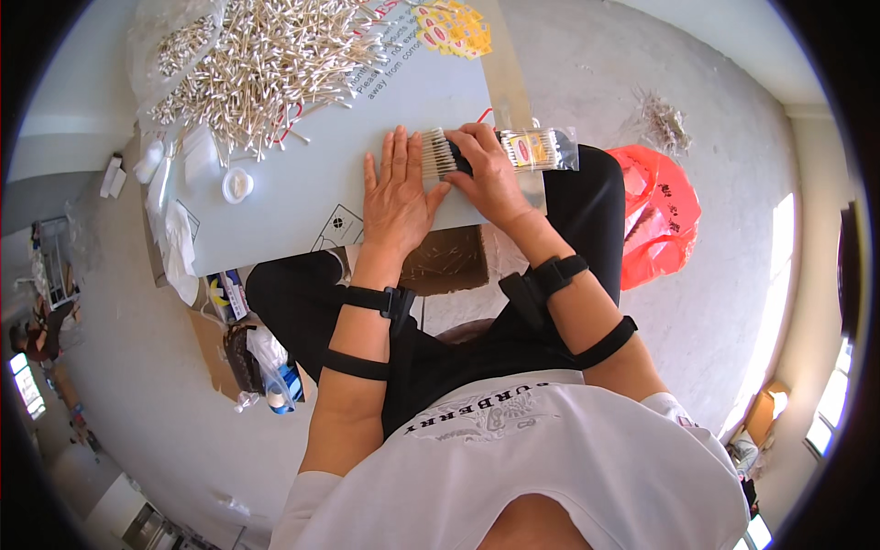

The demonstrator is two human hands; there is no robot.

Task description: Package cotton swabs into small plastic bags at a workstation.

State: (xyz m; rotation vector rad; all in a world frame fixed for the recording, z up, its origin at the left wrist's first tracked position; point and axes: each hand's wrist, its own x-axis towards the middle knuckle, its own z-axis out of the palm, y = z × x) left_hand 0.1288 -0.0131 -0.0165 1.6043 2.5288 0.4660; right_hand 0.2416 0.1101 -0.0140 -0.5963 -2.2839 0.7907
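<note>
My left hand (pixel 396 194) lies flat on the grey board with its fingers stretched out, its edge against a neat row of cotton swabs (pixel 434 152). Just right of that row, my right hand (pixel 488 172) is curled, thumb and fingers around a black piece (pixel 459 158) whose kind I cannot make out. It touches the ends of the swabs. Beyond the right knuckles lies a clear plastic packet (pixel 566 148) with cotton swabs and a yellow label inside. What lies under the right palm is hidden.
A big heap of loose cotton swabs (pixel 266 69) covers the board's far left, with yellow labels (pixel 454 27) at the far edge. A small white tub (pixel 237 185) stands left. Below are an open carton (pixel 449 261), a red plastic bag (pixel 655 215) and boxed odds and ends (pixel 261 357).
</note>
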